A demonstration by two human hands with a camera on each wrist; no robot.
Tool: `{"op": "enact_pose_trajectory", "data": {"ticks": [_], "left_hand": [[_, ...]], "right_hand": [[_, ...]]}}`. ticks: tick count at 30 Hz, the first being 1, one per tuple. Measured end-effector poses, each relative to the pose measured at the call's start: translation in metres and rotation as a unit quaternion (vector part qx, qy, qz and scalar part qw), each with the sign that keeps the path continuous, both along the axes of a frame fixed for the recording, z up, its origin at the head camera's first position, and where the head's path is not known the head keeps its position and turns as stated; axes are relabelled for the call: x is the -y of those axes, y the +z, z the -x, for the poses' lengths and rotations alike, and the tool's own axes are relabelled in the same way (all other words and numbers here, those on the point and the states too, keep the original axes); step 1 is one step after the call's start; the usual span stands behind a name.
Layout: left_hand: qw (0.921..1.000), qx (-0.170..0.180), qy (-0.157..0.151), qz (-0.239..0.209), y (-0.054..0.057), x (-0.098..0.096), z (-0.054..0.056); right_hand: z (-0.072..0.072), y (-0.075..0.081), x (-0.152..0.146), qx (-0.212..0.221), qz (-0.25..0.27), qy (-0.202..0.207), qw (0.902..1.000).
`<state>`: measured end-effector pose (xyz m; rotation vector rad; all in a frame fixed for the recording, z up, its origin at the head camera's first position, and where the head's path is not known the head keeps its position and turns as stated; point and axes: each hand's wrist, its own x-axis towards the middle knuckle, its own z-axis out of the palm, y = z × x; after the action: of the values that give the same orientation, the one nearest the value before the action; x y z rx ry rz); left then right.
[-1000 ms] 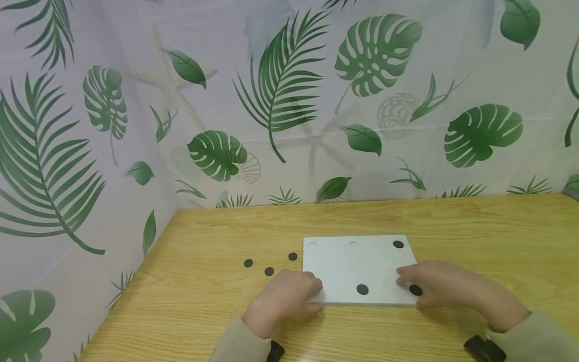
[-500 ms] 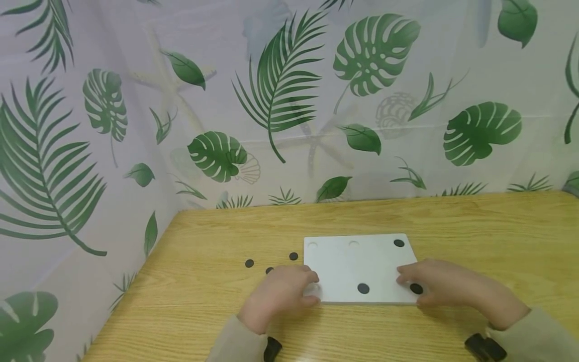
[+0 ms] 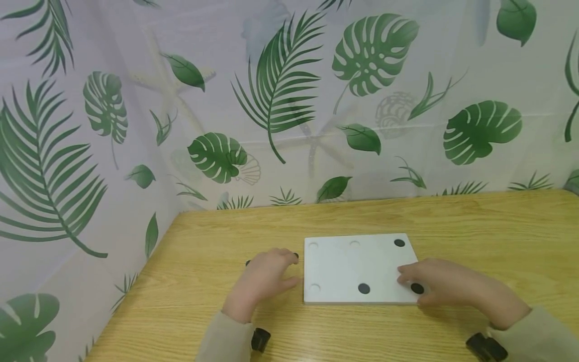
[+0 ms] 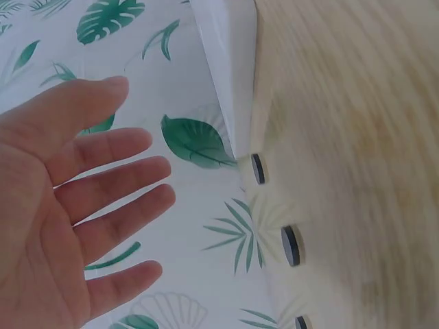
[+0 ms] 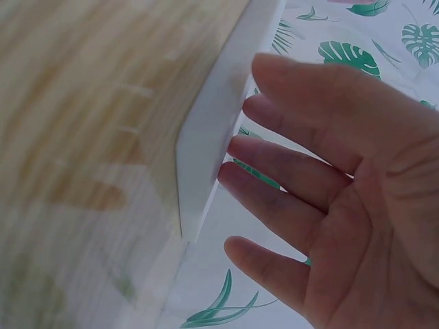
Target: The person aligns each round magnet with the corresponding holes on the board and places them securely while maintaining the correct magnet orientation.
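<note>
A white rectangular board (image 3: 348, 266) lies on the wooden table. Three black discs sit in it, at the back right corner (image 3: 399, 243), front middle (image 3: 364, 288) and front right (image 3: 417, 288). My right hand (image 3: 441, 281) rests at its right side, fingertips over the surface and thumb by the front edge. Off the board's left side, my left hand (image 3: 264, 276) hovers empty with fingers spread loosely. Beneath it lie loose black discs (image 4: 291, 245), three in the left wrist view; in the head view it hides one and partly covers two.
Round shallow recesses show at the board's back left (image 3: 313, 245), back middle (image 3: 354, 244) and front left (image 3: 314, 288). Behind the table (image 3: 217, 231) hangs a leaf-patterned cloth (image 3: 298, 186), which also runs along the left side.
My left hand has left the board's front left corner and moved left and away from me, over the loose discs. The front left recess is uncovered. My right hand stays put.
</note>
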<state>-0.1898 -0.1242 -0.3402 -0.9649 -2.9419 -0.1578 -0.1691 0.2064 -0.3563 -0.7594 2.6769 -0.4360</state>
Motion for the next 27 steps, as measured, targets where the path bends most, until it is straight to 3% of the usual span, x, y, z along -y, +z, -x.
{"op": "enact_pose_trajectory", "data": {"ticks": [7,17,27], "left_hand": [[0.9993,-0.012,0.024,-0.026,-0.002,0.009,0.005],[0.998,-0.035,0.051,-0.014,-0.011,0.018,0.012],[0.9964,0.006,0.082,-0.019,-0.016,0.027,0.018]], "right_hand": [[0.001,-0.001,0.0,-0.001,0.005,-0.002,1.0],[0.0,-0.002,0.001,0.005,0.003,-0.008,1.0],[-0.001,-0.002,0.002,0.0,0.0,-0.008,1.0]]}}
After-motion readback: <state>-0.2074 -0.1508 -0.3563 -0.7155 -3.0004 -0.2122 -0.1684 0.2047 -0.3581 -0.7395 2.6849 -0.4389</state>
